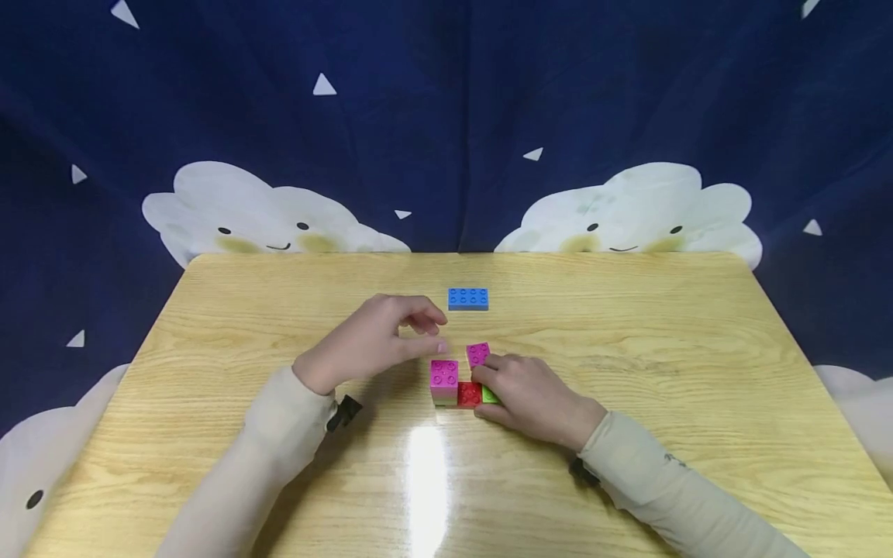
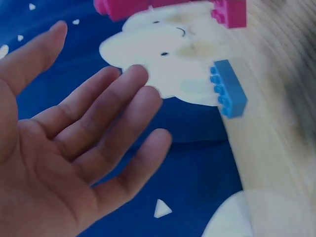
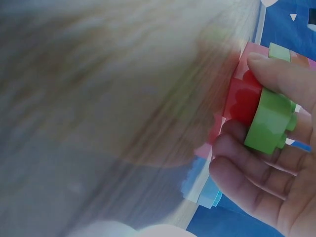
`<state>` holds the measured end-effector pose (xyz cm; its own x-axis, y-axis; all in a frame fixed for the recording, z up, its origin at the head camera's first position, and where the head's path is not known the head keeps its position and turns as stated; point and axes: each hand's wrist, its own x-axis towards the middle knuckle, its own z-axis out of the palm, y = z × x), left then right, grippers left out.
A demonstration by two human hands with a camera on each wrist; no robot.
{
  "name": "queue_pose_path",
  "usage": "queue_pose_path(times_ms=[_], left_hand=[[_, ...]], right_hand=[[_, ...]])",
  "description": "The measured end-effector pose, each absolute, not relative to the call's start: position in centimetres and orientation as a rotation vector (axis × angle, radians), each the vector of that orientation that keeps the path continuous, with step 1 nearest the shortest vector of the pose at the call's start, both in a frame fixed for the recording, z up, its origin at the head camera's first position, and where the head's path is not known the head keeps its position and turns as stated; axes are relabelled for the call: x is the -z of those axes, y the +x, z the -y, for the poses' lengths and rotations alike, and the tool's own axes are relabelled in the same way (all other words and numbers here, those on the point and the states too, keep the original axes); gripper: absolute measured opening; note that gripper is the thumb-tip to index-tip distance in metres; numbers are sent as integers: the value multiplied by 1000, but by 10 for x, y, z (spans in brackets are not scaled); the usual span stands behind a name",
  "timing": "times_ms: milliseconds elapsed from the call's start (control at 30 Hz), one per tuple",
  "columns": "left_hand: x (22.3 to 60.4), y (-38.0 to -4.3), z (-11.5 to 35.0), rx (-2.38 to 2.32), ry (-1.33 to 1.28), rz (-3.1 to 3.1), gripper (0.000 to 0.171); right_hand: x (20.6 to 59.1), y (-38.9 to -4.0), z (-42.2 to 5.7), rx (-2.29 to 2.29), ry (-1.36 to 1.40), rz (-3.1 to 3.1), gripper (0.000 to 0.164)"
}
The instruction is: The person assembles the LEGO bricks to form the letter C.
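Note:
In the head view, my right hand [image 1: 533, 399] grips a green brick [image 1: 490, 396] at the right end of a small brick build, thumb on the near side and fingers beyond. The right wrist view shows that green brick [image 3: 268, 121] stacked on a red brick [image 3: 242, 101]. A red brick top [image 1: 470, 394] shows between the green brick and a taller left stack capped by a pink brick [image 1: 444, 373]. My left hand [image 1: 377, 341] hovers left of the build, fingers relaxed, holding nothing. Another pink brick [image 1: 477, 353] lies just behind the build, beside my right fingers.
A blue brick [image 1: 468, 299] lies farther back on the wooden table [image 1: 663, 325]. Behind the table's far edge hangs a dark blue curtain [image 1: 446, 116] with clouds and small white triangles.

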<state>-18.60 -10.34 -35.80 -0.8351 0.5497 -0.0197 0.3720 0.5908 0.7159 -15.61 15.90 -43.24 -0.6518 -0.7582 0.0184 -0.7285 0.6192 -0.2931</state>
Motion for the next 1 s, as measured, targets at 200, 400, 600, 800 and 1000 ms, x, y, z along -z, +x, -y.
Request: queue_pose_path(times_ms=[200,400,600,800,1000], left_hand=[[364,-202,105,-1112,763,-2630,29],[366,-219,98,-1073,753,-2676,32],[374,-237,91,-1016,699,-2706,37],[388,-258,83,-954,683,-2716,46],[401,-273,73,-899,682,-2722,55]], right_hand=[[433,-155,-158,404,-1254,-2730,35],[431,-155,-158,392,-1236,-2729,35],[431,-155,-159,396,-1258,-2726,35],[432,-155,-158,390,-1239,-2711,36],[432,-156,-159,392,-1261,-2718,35]])
